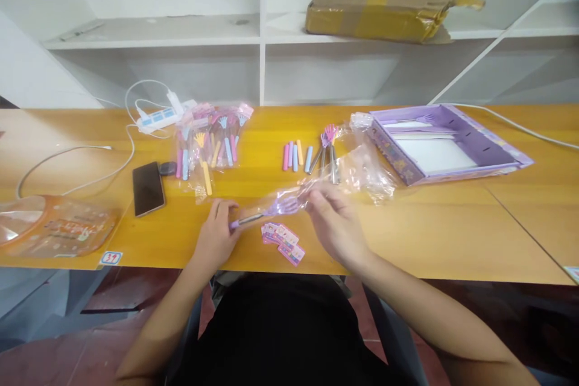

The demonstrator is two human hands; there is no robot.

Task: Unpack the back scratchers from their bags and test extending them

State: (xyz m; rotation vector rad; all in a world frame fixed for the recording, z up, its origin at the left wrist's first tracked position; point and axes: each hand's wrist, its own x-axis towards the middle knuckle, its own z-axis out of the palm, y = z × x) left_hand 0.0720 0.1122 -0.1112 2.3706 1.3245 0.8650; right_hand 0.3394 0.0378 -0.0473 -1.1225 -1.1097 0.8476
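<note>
- Clock centre: the purple hand-shaped stick (274,208), which is held above the worktop (429,226) between both hands, its handle end pointing to 8 o'clock.
- Left hand (216,234): fingers closed on the stick's handle end.
- Right hand (338,226): fingers pinched on the clear bag (301,189) that lies about the stick's head.
- 5 o'clock, near: small pink printed cards (286,237), overlapping.
- 1 o'clock: loose coloured handles (295,157); just beside them, hand-headed sticks with dark shafts (332,157).
- 2 o'clock: crumpled clear wrappers (368,172), then a purple open box (446,160).
- 11 o'clock: a heap of bagged sticks (217,142) in mixed colours.
- 10 o'clock: a white power strip (158,120).
- Between 9 and 10: a black phone (148,189).
- 9 o'clock, well apart: an orange-and-clear bag (76,226).
- 1 o'clock, far: a taped carton (371,13) on a white shelf (284,33).
</note>
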